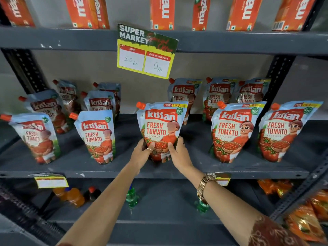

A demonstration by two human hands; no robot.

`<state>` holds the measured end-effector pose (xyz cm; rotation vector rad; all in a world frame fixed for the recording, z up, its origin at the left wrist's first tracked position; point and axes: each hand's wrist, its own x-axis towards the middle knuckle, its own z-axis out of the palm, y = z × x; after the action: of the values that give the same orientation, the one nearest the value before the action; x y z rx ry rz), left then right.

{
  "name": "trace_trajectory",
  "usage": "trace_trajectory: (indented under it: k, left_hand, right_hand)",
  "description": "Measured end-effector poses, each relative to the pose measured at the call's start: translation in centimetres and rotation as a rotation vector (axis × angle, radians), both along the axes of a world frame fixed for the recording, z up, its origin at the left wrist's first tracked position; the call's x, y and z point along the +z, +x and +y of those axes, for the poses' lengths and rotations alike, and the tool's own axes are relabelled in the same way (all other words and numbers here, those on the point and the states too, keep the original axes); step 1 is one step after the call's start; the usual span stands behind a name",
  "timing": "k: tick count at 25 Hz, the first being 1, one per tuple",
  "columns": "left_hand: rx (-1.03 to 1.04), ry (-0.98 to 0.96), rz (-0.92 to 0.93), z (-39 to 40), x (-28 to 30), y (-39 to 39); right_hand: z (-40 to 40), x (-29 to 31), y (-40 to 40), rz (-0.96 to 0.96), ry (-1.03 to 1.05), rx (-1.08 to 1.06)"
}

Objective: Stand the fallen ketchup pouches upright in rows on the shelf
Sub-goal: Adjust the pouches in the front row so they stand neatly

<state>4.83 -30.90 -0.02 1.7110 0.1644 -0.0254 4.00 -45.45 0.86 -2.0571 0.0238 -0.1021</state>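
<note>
On middle shelf [124,167], front row, centre: pouch [160,128] upright, clamped low between left hand [142,150] and right hand [178,151], thumbs across its front. Flanked by upright pouches, two either side; more behind. Price card [145,50] overhead. Watch [204,188] on right wrist.

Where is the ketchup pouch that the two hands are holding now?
The held ketchup pouch stands upright at the front centre of the middle shelf, below the price sign, gripped low by the left hand and right hand.
</note>
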Motion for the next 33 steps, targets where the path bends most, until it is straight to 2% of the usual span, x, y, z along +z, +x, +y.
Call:
trace_trajectory:
  k: [9,12,14,16,19,23,26,29,31,33]
  left_hand:
    - [-0.036,0.010,-0.026,-6.3,-0.4,-1.0]
    - [-0.013,0.098,-0.019,-7.5,-0.8,-0.7]
    - [-0.010,0.142,0.006,-7.9,-0.6,-0.6]
    - [-0.009,0.095,-0.015,-8.2,-0.2,-0.9]
    - [0.215,0.068,-0.055,-7.2,0.1,-2.3]
    - [0.605,0.099,-0.114,-2.8,0.0,-3.4]
    - [0.841,0.136,-0.158,1.2,0.8,-3.5]
    - [0.952,0.192,-0.147,5.1,0.6,-3.1]
    - [0.953,0.168,-0.135,7.4,0.0,-2.6]
    - [0.861,0.136,-0.131,9.6,-0.6,-2.3]
  right_hand:
    - [-5.3,-0.5,-1.0,0.044,0.010,-0.059]
    - [-6.6,-0.8,-1.0,0.084,0.008,-0.046]
    - [-7.0,-0.9,-0.9,0.034,0.011,-0.082]
    - [-7.1,-0.7,-1.1,-0.117,0.021,-0.228]
    - [-6.2,0.1,-2.0,-0.366,-0.039,-0.299]
    - [-3.7,0.1,-2.5,-0.462,-0.053,-0.114]
    - [-1.3,-0.6,-2.0,-0.405,-0.058,0.101]
    - [1.7,-1.6,-1.4,-0.191,0.001,0.215]
    - [4.1,-2.3,-0.8,-0.051,0.035,0.227]
    - [6.6,-2.6,-0.4,0.039,0.046,0.219]
